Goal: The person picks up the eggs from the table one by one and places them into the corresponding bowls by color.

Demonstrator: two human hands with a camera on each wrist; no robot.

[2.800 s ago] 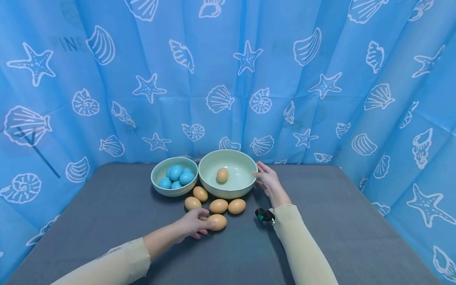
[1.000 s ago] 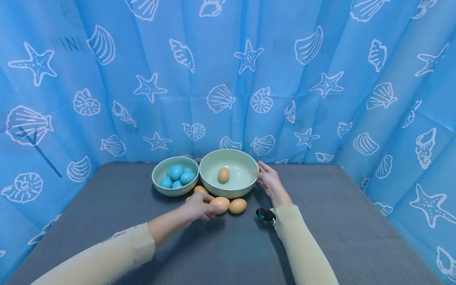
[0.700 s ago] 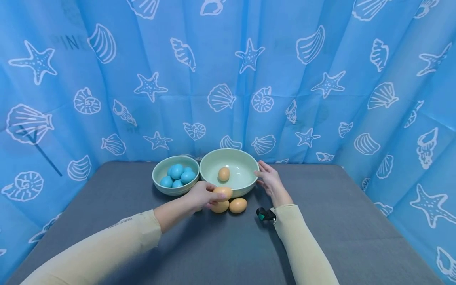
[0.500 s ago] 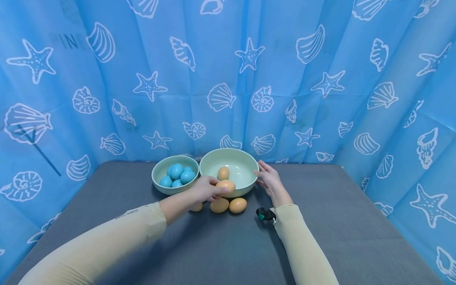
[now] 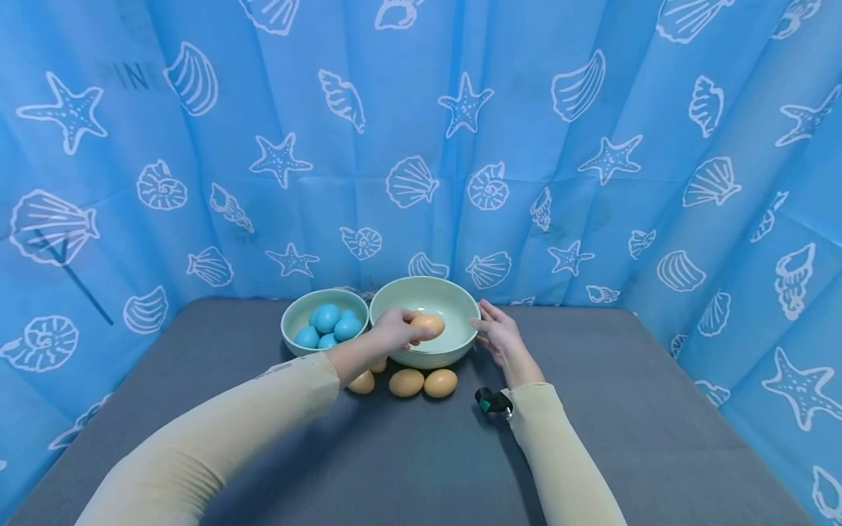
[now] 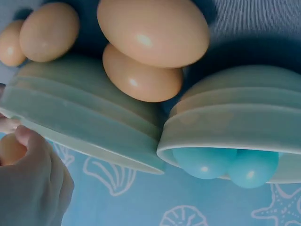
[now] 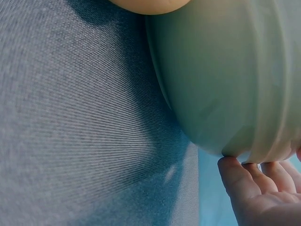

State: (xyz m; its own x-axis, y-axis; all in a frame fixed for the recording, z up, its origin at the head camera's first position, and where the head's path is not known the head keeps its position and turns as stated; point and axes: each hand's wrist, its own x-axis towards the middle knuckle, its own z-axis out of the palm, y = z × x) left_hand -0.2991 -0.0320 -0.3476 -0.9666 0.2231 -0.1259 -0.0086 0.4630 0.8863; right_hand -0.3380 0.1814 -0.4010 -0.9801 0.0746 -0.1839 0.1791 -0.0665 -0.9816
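My left hand (image 5: 397, 332) pinches a light-brown egg (image 5: 431, 325) between thumb and fingers, over the inside of the large pale-green bowl (image 5: 430, 360). In the left wrist view the same egg (image 6: 11, 149) shows past the thumb, at the bowl's rim. Another brown egg in the bowl is mostly hidden behind the hand and held egg. On the bowl's right side, my right hand (image 5: 503, 337) holds the rim, thumb over the edge and fingertips (image 7: 231, 165) against the outer wall.
A smaller green bowl (image 5: 297, 348) with several blue eggs (image 5: 327, 318) stands directly left. Several brown eggs (image 5: 406, 383) lie on the grey table in front of the bowls, some partly behind the left forearm. A black strap (image 5: 490, 400) hangs near the right sleeve. A shell-patterned blue curtain (image 5: 408, 146) surrounds the table.
My left hand took the front egg from the table, lifted it over the other eggs and carried it forward over the large bowl. The right hand stayed at the rim.
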